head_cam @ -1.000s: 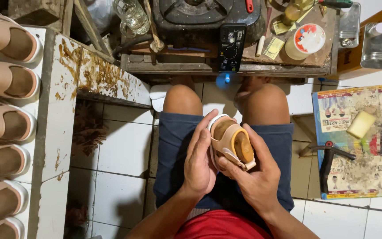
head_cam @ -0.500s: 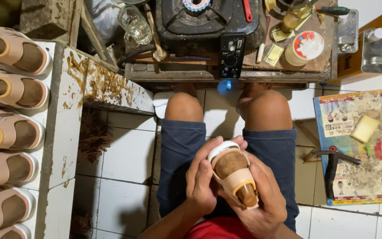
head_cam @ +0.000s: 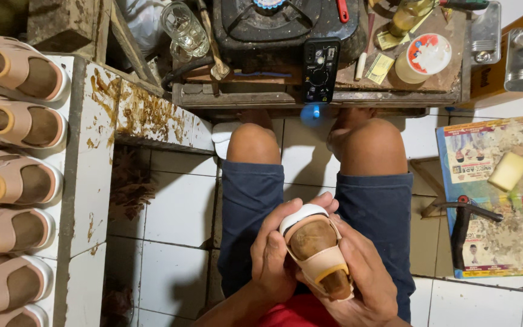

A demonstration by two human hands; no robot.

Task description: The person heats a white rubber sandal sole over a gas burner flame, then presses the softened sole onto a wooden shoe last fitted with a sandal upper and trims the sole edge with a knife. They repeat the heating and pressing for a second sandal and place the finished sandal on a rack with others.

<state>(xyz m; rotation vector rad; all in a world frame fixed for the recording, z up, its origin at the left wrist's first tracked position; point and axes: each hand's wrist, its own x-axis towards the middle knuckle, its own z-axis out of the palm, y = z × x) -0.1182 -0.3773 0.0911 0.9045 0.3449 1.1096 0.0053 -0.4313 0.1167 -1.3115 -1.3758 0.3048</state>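
Above my lap, both hands, left hand [head_cam: 272, 257] and right hand [head_cam: 364, 278], stay closed round the beige strapped sandal with white sole [head_cam: 318, 254], now turned toe-forward.

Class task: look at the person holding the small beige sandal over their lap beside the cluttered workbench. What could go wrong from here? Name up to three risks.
1. The beige strapped sandal with white sole is held over the lap by the left hand and right hand alone; a loose grip might drop it onto the white tiled floor.
2. The black phone overhangs the stained wooden workbench edge above the knees; a bump may knock it off.
3. The row of finished beige sandals lies beside brown smears on the white ledge, so they might get stained.
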